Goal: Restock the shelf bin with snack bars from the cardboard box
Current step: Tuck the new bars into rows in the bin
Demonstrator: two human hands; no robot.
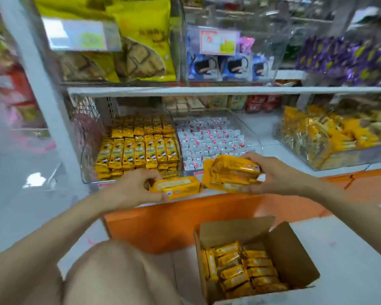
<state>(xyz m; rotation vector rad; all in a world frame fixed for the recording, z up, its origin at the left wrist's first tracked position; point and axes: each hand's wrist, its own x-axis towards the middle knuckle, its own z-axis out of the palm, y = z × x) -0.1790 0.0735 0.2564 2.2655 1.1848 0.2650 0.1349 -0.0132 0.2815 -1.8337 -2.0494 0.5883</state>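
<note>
The left grip (136,186) pinches one orange-yellow snack bar (176,187) by its near-left end, thumb and fingers curled round it, and holds it level in front of the lower shelf edge; just to its right the right grip (271,172) is clamped round a small stack of the same bars (231,173), fingers over the top and thumb below, the stack tilted down to the left and nearly touching the single bar. Both are held in the air above the orange shelf base (180,221). The open cardboard box (290,254) stands on the floor at near right, flaps up, with more bars (244,269) lying in rows inside. On the lower shelf a clear bin (350,156) at far right holds loosely piled packs of a like colour; a left bin (86,168) holds neat yellow-and-black bars, a middle one white-and-pink sweets (209,137). A bare knee (119,271) shows at near left
</note>
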